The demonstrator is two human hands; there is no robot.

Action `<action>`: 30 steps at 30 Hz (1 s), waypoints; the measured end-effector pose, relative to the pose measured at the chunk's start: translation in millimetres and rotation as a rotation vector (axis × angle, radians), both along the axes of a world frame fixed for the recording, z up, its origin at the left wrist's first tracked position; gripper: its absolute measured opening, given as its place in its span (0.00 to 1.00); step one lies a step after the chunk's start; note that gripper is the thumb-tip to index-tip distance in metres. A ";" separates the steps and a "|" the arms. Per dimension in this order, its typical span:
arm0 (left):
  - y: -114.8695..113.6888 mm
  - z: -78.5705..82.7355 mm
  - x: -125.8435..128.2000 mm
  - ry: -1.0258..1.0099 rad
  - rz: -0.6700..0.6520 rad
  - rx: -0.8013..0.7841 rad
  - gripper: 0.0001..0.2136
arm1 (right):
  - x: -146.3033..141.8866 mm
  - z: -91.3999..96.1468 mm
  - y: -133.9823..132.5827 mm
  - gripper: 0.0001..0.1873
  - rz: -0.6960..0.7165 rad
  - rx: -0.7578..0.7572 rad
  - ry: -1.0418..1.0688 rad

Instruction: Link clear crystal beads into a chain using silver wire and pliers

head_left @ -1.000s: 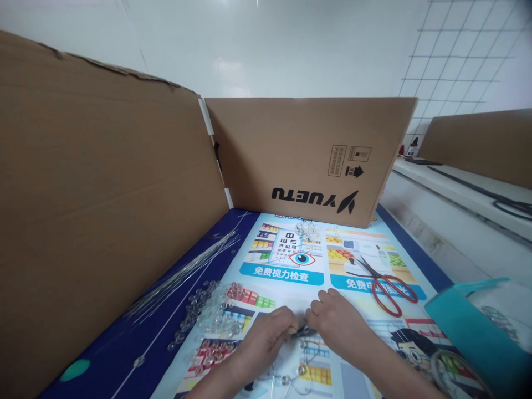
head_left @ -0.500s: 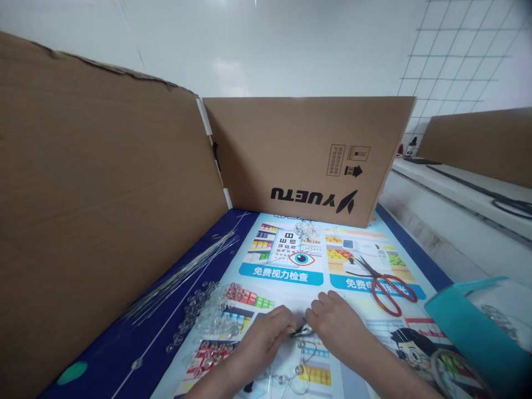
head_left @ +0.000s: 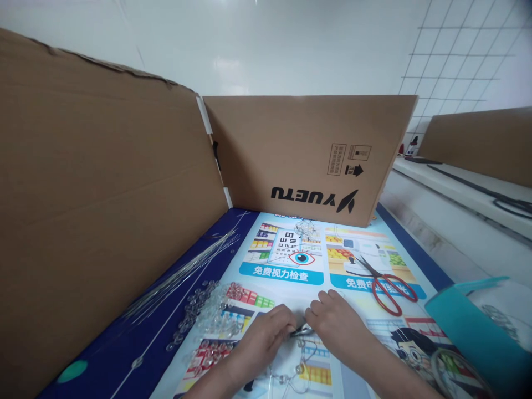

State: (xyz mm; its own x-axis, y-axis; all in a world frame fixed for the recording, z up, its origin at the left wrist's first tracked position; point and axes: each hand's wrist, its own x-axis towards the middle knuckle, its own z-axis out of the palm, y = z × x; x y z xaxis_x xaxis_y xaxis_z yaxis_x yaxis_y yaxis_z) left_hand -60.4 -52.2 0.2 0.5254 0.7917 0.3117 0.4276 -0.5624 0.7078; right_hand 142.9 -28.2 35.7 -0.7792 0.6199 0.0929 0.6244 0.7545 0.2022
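My left hand (head_left: 266,335) is closed, fingertips pinched at a small shiny metal piece (head_left: 302,331) that pokes out between my two hands. Most of that piece is hidden, so its kind cannot be made out. My right hand (head_left: 334,321) is curled shut just to the right, thumb side against the same spot. From beneath the hands a thin wire strung with clear round beads (head_left: 299,368) loops down onto the printed table cover. Left of my left hand lie many loose clear beads (head_left: 220,316). Red-handled scissors (head_left: 388,288) lie half open beyond my right hand.
A bundle of straight thin wires (head_left: 187,271) lies along the left cardboard panel (head_left: 112,183). Another panel (head_left: 307,149) stands across the back, with a small wire-and-bead cluster (head_left: 305,228) before it. A teal-edged pouch (head_left: 477,321) and a coil (head_left: 455,371) sit at right.
Almost nothing differs. Both hands hold the same pinched pose, and the beads, wires and scissors stay where they were; the view shifts very slightly.
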 end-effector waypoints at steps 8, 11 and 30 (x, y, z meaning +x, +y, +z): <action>-3.9 3.0 3.2 0.122 0.114 -0.025 0.07 | 7.6 -0.3 2.5 0.05 -0.060 -0.010 0.010; -5.2 2.1 4.0 0.168 0.158 -0.026 0.06 | 16.0 3.9 6.0 0.06 -0.169 -0.043 0.011; -14.1 11.7 9.2 0.239 0.135 0.003 0.09 | -10.4 -44.1 -85.8 0.11 0.007 0.073 0.200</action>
